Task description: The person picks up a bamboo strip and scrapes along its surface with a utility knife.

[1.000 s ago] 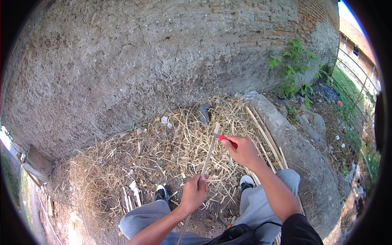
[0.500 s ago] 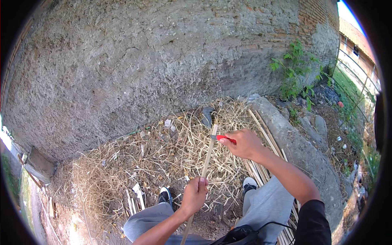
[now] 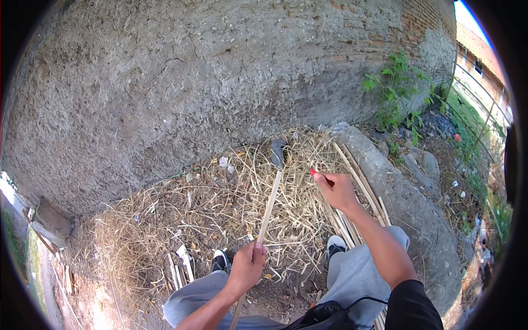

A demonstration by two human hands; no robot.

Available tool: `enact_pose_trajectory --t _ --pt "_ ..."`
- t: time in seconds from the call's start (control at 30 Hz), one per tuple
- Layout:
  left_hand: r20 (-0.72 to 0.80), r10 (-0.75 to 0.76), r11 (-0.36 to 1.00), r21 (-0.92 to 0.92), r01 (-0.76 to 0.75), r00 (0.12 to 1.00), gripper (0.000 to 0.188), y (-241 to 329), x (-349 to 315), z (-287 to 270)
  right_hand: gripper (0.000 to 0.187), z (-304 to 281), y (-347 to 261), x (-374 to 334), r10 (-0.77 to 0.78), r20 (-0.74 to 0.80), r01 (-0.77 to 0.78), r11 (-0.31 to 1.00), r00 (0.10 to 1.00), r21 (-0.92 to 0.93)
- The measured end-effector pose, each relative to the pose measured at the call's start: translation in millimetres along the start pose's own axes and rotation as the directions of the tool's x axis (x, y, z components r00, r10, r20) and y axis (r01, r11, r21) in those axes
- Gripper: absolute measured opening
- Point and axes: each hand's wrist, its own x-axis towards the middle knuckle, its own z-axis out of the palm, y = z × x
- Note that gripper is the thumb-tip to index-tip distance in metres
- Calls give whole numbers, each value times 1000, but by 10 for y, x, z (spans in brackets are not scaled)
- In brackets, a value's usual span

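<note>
My left hand [image 3: 247, 267] is closed round a long, pale, flat strip of wood or bamboo [image 3: 269, 206]. The strip slants upward and away from me, its far end just below a dark grey stone-like lump [image 3: 278, 153]. To the right of the strip, and apart from it, my right hand [image 3: 337, 191] grips a red-handled knife [image 3: 313, 171]. Only the tip of the red handle shows past my fingers; its blade cannot be made out here. Pale shavings [image 3: 300, 220] cover the ground beneath both hands.
A rough, weathered wall [image 3: 192, 93] rises ahead. To the right lies a long stone slab [image 3: 396, 192], with more pale strips [image 3: 360, 176] beside it. My shoes [image 3: 335, 242] stand among the shavings. A green plant [image 3: 399, 91] grows by the wall.
My right hand with the knife has moved off the strip, to the right and slightly nearer me. My left hand has shifted the strip a little left and nearer.
</note>
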Motion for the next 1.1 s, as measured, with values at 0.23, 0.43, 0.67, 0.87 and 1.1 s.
enact_pose_trajectory --t 0.23,0.43,0.67,0.87,1.1 --pt "-59 76 978 201 -62 995 35 -40 78 198 34 288 -233 -187 -169 30 165 982 985 92" --pt "-23 92 966 245 -84 995 36 35 19 196 36 367 -190 -135 -246 5 244 965 969 98" --pt "93 7 999 37 -11 996 36 49 -43 118 37 434 27 -109 -365 -70 356 928 928 -109" --pt "96 -68 993 102 58 993 38 78 -48 122 39 418 65 121 89 128 -61 976 988 -211" --pt "10 -213 977 16 213 977 36 -20 -2 -208 39 -84 465 488 367 45 -366 930 929 -40"
